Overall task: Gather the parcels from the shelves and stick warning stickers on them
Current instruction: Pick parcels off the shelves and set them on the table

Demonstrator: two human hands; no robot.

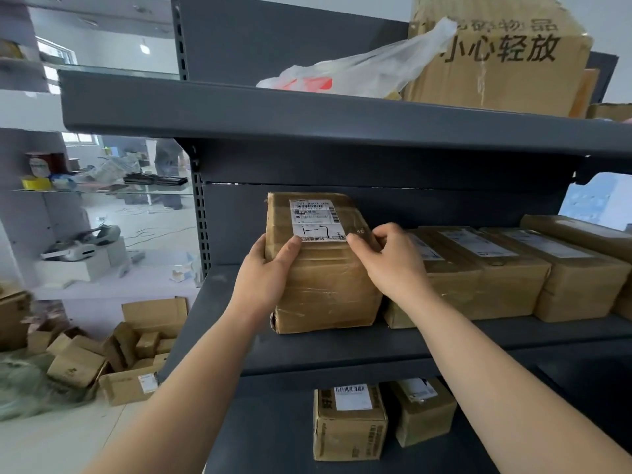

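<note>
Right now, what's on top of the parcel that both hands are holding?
A white shipping label is stuck on the parcel. The left hand and right hand cover its lower corners.

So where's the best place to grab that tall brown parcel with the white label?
By its two side edges, coming from the front with one hand each side. The parcel stands taller than its neighbours on the open-fronted shelf, so both upper sides are free. The left hand and right hand hold it there.

The left hand (263, 271) and right hand (390, 265) are bare; bare forearms run to the frame's lower edge.
</note>
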